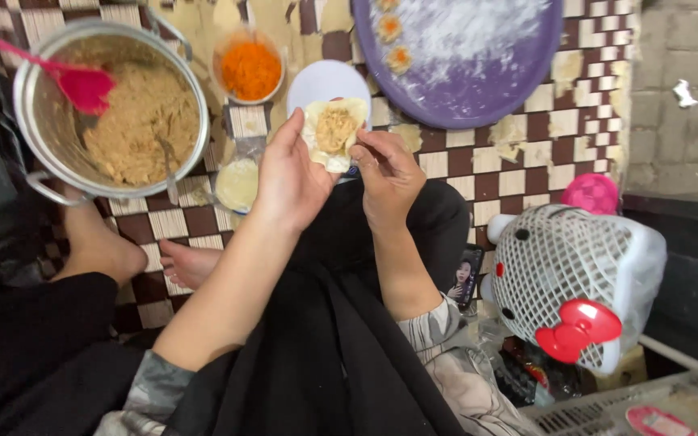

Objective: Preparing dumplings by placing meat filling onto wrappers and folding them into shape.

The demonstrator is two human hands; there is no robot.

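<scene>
My left hand cups a round pale dough wrapper with a lump of brown filling in its middle. My right hand pinches the wrapper's lower right edge with its fingertips. Both hands hover over my lap, above a small white plate. To the left stands a metal pot of the same brown filling with a pink spatula resting in it.
A small bowl of grated orange carrot sits behind the plate. A floured purple tray holds three finished dumplings at its left. Another person's bare feet rest on the checkered mat. A white cat-shaped basket stands right.
</scene>
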